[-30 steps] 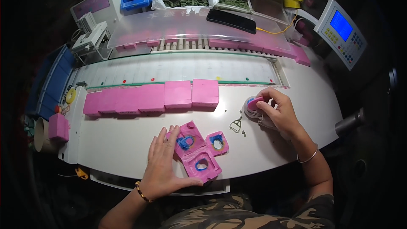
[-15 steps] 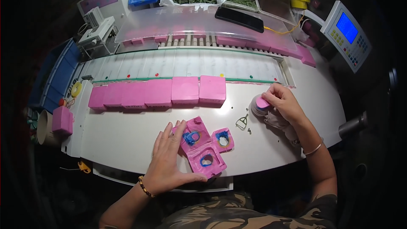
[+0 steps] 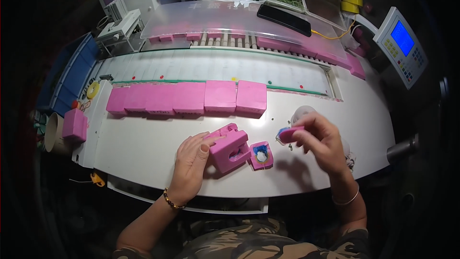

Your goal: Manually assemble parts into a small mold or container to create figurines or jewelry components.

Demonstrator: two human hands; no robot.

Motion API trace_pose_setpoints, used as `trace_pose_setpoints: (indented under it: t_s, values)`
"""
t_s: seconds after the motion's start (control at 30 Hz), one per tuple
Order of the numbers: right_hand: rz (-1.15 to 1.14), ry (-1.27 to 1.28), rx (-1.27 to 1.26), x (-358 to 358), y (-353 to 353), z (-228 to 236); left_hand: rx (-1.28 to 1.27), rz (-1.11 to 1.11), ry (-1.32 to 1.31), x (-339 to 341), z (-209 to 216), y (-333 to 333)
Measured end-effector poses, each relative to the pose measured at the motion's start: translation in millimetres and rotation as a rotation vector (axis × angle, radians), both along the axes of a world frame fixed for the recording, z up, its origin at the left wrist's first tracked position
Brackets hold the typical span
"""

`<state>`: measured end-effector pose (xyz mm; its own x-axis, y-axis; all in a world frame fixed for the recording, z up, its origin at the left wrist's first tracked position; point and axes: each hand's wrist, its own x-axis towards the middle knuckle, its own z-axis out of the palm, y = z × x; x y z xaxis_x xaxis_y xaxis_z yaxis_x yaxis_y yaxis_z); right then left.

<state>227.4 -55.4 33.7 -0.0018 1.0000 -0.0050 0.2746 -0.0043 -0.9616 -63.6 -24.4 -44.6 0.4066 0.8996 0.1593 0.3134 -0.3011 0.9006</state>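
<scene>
We grip the pink block with our left hand, just left of the holed square; right of that square, our right hand pinches a blue-edged pink piece.

The left hand and right hand are ungloved; the left wrist wears 1 bracelet of round beads, dark mixed with amber-yellow, the right wrist 1 thin, silvery bangle. Past the worktop's near edge, the clothing is camouflage in irregular tan, brown and near-black patches, its 2 matching sleeves leaving the forearms bare.
</scene>
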Motion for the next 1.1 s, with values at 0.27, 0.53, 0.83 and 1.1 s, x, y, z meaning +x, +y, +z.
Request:
trace_pose_setpoints:
  t_s: [0.27,0.53,0.83,1.1]
  values:
    - [0.288,-0.121,0.153,-38,-5,-22,0.035,0.086,0.043,11,1,0]
    - [0.193,-0.15,-0.048,-56,0,-38,0.109,0.119,0.071,12,-1,-1]
    - [0.156,0.12,-0.057,-60,15,-52,0.137,0.045,0.046,10,2,-2]
    - [0.178,-0.012,-0.09,-72,11,-39,0.115,0.067,-0.047,17,2,-12]
